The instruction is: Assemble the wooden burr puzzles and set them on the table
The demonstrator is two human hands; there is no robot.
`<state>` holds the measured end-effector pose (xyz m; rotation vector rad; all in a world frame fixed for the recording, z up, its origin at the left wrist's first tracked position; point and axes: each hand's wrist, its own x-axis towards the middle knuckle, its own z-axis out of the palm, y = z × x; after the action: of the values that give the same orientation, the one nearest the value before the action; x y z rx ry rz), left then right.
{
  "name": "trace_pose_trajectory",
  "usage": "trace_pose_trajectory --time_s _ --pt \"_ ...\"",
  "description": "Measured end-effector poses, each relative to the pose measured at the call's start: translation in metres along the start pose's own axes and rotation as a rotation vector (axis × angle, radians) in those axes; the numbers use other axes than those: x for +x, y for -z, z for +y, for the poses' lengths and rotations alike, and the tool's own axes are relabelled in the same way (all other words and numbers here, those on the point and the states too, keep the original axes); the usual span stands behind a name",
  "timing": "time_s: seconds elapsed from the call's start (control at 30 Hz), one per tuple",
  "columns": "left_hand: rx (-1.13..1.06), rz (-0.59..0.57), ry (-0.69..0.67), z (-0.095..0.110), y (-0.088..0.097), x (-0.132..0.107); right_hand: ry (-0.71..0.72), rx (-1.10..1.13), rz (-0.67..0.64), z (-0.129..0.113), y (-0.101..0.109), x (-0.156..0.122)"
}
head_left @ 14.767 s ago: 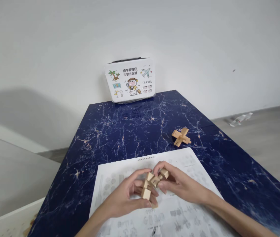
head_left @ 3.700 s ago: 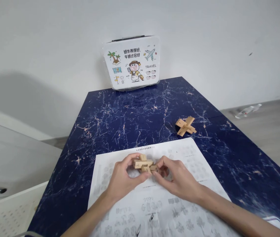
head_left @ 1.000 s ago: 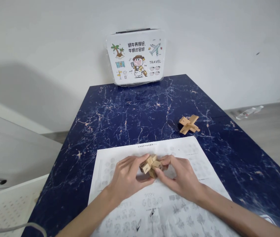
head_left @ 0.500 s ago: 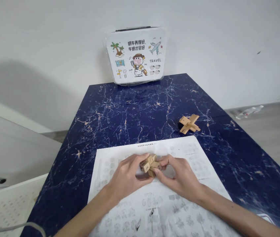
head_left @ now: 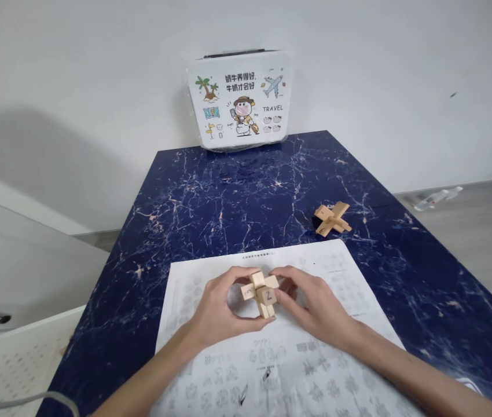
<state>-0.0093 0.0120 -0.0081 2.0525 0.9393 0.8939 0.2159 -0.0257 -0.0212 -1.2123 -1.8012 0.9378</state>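
Observation:
A light wooden burr puzzle (head_left: pixel 258 293) of interlocking blocks is held between my two hands above the printed sheet (head_left: pixel 281 359). Marks are written on its block ends; one facing me looks like a "Z" or "2". My left hand (head_left: pixel 220 304) grips it from the left, fingers on top and thumb underneath. From the right, my right hand (head_left: pixel 315 301) pinches its side with thumb and fingers. Some of the right fingertips are hidden behind the blocks. Beyond the sheet's top right corner, a second cross-shaped wooden puzzle (head_left: pixel 333 219) rests on the table.
The dark blue marbled table (head_left: pixel 220 197) runs back to the wall. A white cartoon-printed case (head_left: pixel 239 101) stands at its far end. Left of the table are a white perforated surface (head_left: pixel 7 370) and a grey cable (head_left: pixel 24 399). A crumpled plastic item (head_left: pixel 439 198) lies on the floor at right.
The held puzzle has been turned, so a different marked end now faces me. My left thumb and fingers have spread wider around it. The other puzzle has stayed put.

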Motion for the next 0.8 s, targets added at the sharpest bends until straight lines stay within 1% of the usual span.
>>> trace_pose_trajectory --time_s 0.07,0.13,0.23,0.3,0.4,0.5,0.6,0.7,0.8 --pt "-0.063 -0.021 -0.029 -0.001 0.001 0.001 -0.004 0.032 -0.033 -0.001 0.002 0.001" --pt "-0.125 -0.037 -0.060 -0.003 0.001 0.002 -0.040 0.099 -0.085 -0.003 0.004 0.001" --pt "-0.168 -0.062 -0.102 -0.005 0.002 0.003 -0.125 0.270 -0.228 -0.009 0.008 0.002" --pt "-0.166 -0.086 -0.116 -0.005 0.003 0.004 -0.153 0.377 -0.296 -0.012 0.010 0.002" --pt "-0.159 -0.111 -0.095 -0.004 0.004 0.004 -0.181 0.499 -0.315 -0.013 0.010 0.004" --pt "-0.169 -0.110 -0.016 -0.003 0.004 0.005 -0.259 0.636 -0.285 -0.012 0.010 0.007" --pt "-0.184 -0.069 0.065 -0.004 0.003 0.005 -0.348 0.758 -0.207 -0.010 0.011 0.010" --pt "-0.206 -0.040 0.141 -0.008 0.001 0.005 -0.438 0.885 -0.078 -0.008 0.013 0.013" --pt "-0.209 -0.053 0.202 -0.011 0.000 0.003 -0.501 1.011 0.096 -0.006 0.015 0.016"
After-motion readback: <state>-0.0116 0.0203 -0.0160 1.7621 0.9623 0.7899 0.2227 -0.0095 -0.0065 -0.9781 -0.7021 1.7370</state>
